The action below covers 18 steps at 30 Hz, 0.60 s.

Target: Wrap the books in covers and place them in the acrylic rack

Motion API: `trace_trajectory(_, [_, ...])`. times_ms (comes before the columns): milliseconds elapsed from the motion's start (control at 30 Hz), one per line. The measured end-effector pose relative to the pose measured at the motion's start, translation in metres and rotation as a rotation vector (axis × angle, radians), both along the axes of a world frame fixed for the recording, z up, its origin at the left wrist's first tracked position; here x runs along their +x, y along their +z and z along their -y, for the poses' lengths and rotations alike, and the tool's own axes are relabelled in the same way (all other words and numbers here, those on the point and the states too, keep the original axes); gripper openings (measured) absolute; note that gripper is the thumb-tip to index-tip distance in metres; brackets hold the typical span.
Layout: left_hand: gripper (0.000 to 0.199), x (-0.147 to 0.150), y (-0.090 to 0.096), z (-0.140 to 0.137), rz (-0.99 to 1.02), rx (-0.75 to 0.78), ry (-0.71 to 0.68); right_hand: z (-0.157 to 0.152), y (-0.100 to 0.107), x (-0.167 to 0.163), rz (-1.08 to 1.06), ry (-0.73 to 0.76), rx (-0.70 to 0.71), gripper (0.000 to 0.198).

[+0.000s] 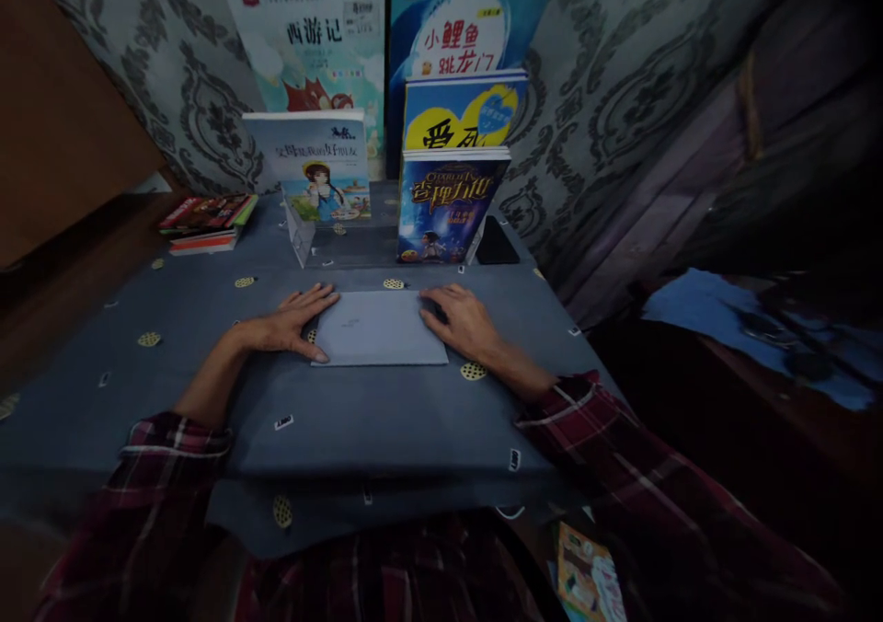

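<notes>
A pale, flat rectangle (379, 329), with small faint marks near its middle, lies on the table in front of me. It looks like a thin book or a folded sheet; which one I cannot tell. My left hand (293, 323) is at its left edge, thumb on the near left corner and the other fingers stretched out toward the far left corner. At the right edge rests my right hand (461, 320), its fingertips touching the far right corner and the thumb apart from them. Both hands lie low with spread fingers and grip nothing.
Behind stand a book with a girl on its cover (327, 180), a dark blue book (448, 208) and a yellow book (431, 111), with larger books at the wall. Stacked books (207, 222) lie left. A black flat object (498, 243) is right. Patterned cloth (331, 420) covers the table.
</notes>
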State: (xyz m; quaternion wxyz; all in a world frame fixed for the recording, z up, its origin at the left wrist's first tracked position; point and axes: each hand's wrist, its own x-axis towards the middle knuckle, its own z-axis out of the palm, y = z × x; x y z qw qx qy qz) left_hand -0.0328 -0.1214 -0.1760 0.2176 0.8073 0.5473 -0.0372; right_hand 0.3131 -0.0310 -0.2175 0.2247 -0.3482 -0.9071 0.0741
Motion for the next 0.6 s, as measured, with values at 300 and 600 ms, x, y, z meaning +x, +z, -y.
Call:
trace_trajectory(300, [0.117,0.014,-0.002,0.009,-0.018,0.054,0.02,0.007,0.006,-0.001,0.052,0.008,-0.003,0.033])
trace_trajectory(600, [0.082,0.068,0.026,0.026,-0.166,0.065,-0.029,0.003,-0.001,0.001,-0.023,0.039,-0.023,0.035])
